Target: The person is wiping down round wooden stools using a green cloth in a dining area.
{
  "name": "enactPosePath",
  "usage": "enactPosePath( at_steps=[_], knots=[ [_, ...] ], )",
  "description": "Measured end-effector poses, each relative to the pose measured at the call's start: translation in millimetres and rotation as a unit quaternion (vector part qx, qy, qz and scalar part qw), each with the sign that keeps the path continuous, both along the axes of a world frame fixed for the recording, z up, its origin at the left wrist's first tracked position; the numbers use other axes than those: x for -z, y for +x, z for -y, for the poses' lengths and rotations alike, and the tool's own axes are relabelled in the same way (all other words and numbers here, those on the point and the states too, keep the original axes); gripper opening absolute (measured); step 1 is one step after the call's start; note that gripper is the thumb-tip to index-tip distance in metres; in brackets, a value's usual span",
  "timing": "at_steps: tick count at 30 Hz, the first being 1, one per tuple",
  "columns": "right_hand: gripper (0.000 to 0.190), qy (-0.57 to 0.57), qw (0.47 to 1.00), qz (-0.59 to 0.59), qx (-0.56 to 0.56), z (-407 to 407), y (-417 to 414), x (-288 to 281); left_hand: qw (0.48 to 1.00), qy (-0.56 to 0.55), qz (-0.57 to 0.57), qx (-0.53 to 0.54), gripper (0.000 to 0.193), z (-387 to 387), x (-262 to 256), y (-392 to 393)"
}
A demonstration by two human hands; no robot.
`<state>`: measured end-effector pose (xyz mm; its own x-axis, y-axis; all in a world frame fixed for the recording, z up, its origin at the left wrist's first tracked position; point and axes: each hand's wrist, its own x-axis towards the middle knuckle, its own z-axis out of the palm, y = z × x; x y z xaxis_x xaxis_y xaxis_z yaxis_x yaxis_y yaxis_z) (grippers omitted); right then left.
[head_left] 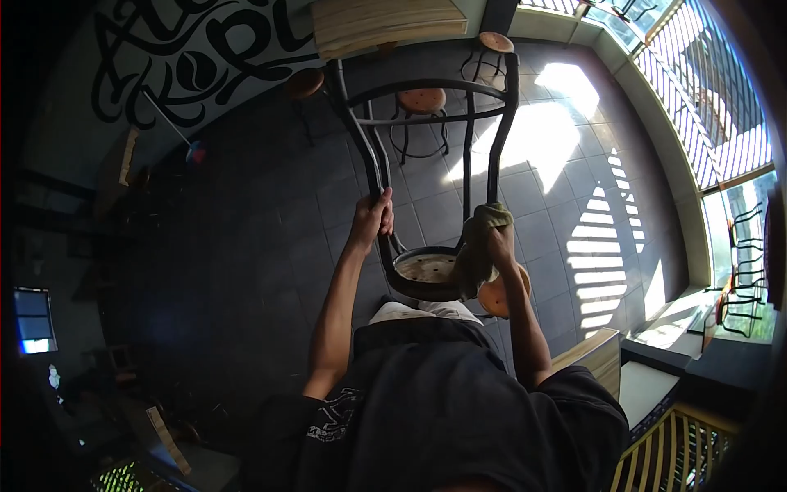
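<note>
A metal-framed stool with curved dark legs is held in front of me, upside down or tipped, its legs pointing away and the underside of its round seat near my waist. My left hand is closed around the legs on the left side. In my right hand is a green-brown cloth, wrapped around a leg on the right side close to the seat. The cloth hangs over the seat's right edge and hides part of it.
Round-seated stools stand beyond the held one, at the back and back left. Another seat is just below my right hand. A wooden table stands at the far wall, another wooden-edged piece at my right. Windows line the right.
</note>
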<state>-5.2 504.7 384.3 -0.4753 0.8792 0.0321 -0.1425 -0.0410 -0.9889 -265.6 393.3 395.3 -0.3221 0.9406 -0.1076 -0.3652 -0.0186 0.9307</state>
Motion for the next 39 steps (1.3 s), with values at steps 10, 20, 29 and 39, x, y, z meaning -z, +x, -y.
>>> enactPosePath(
  at_steps=[10,20,29,39],
  knots=[
    [0.025,0.122,0.992,0.006,0.009,-75,-54,-32,0.985,0.05,-0.043,-0.157,0.041,29,-68,48],
    [0.024,0.099,0.994,0.041,-0.016,-9,-34,76,0.959,0.076,-0.133,-0.238,0.038,28,-81,66],
    [0.016,0.123,0.982,-0.12,-0.082,-67,-98,44,0.956,0.072,-0.155,-0.24,0.035,28,-70,56],
    [0.021,0.105,0.991,-0.073,0.048,-99,-123,-49,0.951,0.021,-0.136,-0.276,0.036,31,-69,51]
  ],
)
